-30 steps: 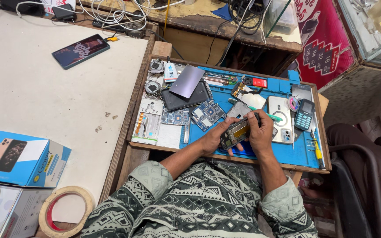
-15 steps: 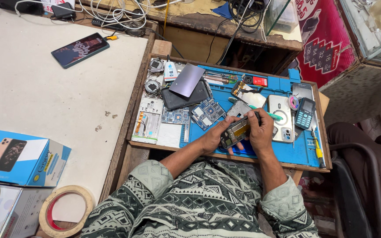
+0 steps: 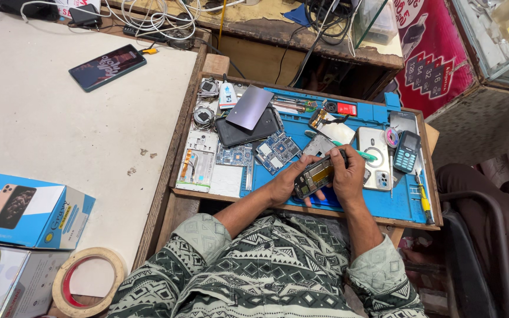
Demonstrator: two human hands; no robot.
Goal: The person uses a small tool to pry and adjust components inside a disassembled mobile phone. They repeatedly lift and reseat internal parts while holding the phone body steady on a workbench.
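Opened phone (image 3: 313, 176) in left hand (image 3: 284, 185) and right hand (image 3: 347, 176) grip

A blue work mat (image 3: 396, 203) covers the wooden tray on the bench (image 3: 48, 135). On the mat, at about two o'clock, a small blue keypad phone (image 3: 407, 151) lies just beside a white phone back cover (image 3: 374, 156). Toward eleven o'clock a grey metal plate (image 3: 249, 107) rests tilted on a dark tablet-like slab (image 3: 248, 129), with circuit boards (image 3: 276, 151) just below them. A yellow-handled screwdriver (image 3: 424, 197) lies along the mat's right edge. At ten o'clock on the pale bench a dark smartphone (image 3: 107, 66) lies flat. At eight o'clock sit a blue phone box (image 3: 30, 209) and a roll of tape (image 3: 88, 281).
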